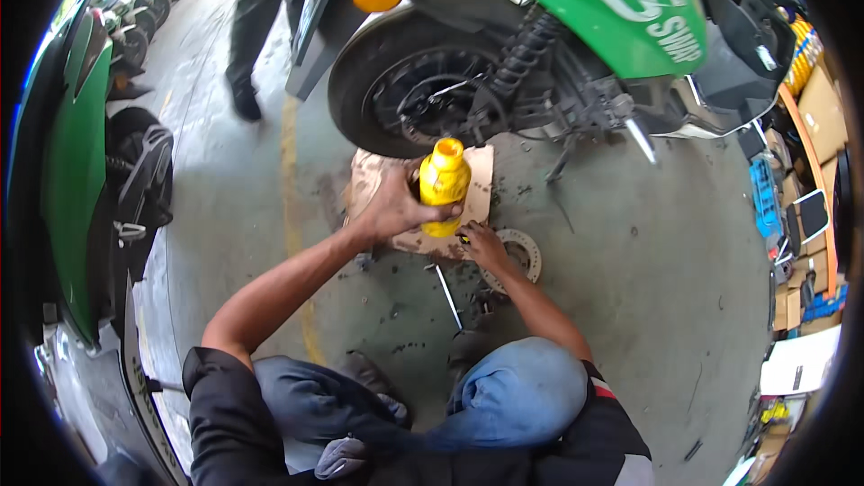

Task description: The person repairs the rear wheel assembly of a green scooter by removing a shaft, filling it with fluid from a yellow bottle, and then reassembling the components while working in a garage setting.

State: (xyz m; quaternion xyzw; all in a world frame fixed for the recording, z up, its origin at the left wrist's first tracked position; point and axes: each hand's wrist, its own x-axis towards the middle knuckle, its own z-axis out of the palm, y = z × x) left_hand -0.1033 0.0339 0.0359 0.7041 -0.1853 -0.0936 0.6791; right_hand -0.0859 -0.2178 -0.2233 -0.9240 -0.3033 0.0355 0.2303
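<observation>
My left hand point(392, 205) is wrapped round a yellow plastic bottle point(444, 182), held upright with its uncapped mouth at the top. Just below and to the right, my right hand point(486, 247) has its fingers closed on a small black-and-yellow piece point(463, 238), too small to name. Under both hands lies a stained cardboard sheet point(481, 182). A round brake disc point(532, 250) rests on the floor beside my right hand, partly hidden by my forearm. Beyond the bottle stands the rear wheel point(360, 81) of a green scooter point(576, 0).
A long metal hand tool point(447, 297) and dark small parts point(486, 299) lie on the floor before my feet. Another green vehicle point(76, 180) stands at the left. A person's legs point(256, 27) show far left. Boxes point(821, 112) and a blue tray point(766, 198) line the right.
</observation>
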